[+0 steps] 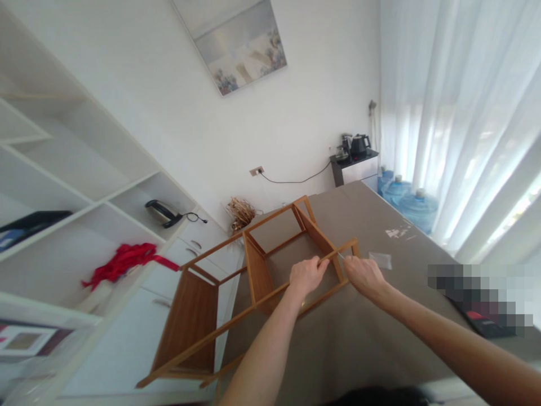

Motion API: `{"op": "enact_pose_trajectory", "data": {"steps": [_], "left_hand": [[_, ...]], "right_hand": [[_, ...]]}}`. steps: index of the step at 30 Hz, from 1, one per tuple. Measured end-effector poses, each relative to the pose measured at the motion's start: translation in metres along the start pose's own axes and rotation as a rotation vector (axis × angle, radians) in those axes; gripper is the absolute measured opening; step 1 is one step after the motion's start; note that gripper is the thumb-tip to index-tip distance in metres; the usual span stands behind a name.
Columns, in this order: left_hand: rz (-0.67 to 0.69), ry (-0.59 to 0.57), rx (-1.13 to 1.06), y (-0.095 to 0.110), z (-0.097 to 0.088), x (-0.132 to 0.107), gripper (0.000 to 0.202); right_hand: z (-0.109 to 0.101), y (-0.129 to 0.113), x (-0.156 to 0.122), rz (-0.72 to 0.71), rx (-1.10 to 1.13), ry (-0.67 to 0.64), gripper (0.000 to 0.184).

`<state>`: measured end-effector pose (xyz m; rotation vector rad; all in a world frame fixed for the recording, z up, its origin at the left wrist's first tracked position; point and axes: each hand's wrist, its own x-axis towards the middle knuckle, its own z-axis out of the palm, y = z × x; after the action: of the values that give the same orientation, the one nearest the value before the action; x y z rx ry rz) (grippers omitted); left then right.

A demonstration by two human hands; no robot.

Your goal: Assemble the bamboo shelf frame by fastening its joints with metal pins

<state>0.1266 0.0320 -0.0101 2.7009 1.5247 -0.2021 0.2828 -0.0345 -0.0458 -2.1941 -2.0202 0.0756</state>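
A brown wooden shelf rack [257,270] with several flat boards lies on its side across the grey table and extends beyond its left edge. My left hand [307,276] is closed around the rack's upper rail, near the end board. Just to the right, my right hand [364,274] is closed in a fist at the rack's end. A thin metal tool [341,257] sticks out of that fist toward the rail joint. Its handle is hidden inside my fingers, so its exact kind does not show.
On the grey table [338,217] lie a small clear plastic bag [381,260] and white scraps [398,232]. Blue water jugs [416,206] stand by the curtain. White shelving [97,163] holds a kettle [163,213] and red ribbon [122,262]. A blurred person is at right.
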Motion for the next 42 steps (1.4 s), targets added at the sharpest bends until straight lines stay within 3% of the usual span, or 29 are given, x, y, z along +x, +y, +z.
{"op": "enact_pose_trajectory", "data": {"steps": [6, 12, 14, 17, 19, 25, 28, 36, 42], "left_hand": [[-0.018, -0.007, 0.002, -0.002, 0.002, 0.0, 0.069], [0.006, -0.017, 0.012, -0.005, 0.006, 0.004, 0.072], [0.009, -0.012, 0.013, -0.005, 0.006, 0.004, 0.072], [0.009, -0.005, 0.011, -0.005, 0.006, 0.004, 0.071], [0.008, -0.008, 0.008, -0.005, 0.005, 0.004, 0.071], [0.0, -0.004, 0.0, -0.005, 0.005, 0.003, 0.072], [-0.006, 0.009, -0.003, -0.005, 0.007, 0.003, 0.071], [-0.017, 0.023, 0.0, -0.004, 0.008, 0.002, 0.068], [-0.004, 0.026, 0.005, -0.005, 0.007, 0.002, 0.068]], "right_hand": [[0.017, -0.012, -0.005, 0.211, 0.185, 0.038, 0.025], [0.02, 0.001, -0.004, 0.191, 0.532, -0.029, 0.025], [0.018, 0.007, -0.007, 0.155, 0.86, -0.111, 0.025], [0.016, 0.01, -0.01, 0.185, 1.588, -0.263, 0.029], [0.019, 0.01, -0.01, 0.268, 1.824, -0.293, 0.029], [0.03, 0.013, 0.0, 0.376, 1.748, -0.253, 0.019], [0.033, 0.011, 0.004, 0.399, 1.748, -0.226, 0.022], [0.038, -0.008, 0.012, 0.363, 1.945, -0.223, 0.029], [0.035, -0.007, 0.004, 0.323, 2.047, -0.211, 0.026]]}}
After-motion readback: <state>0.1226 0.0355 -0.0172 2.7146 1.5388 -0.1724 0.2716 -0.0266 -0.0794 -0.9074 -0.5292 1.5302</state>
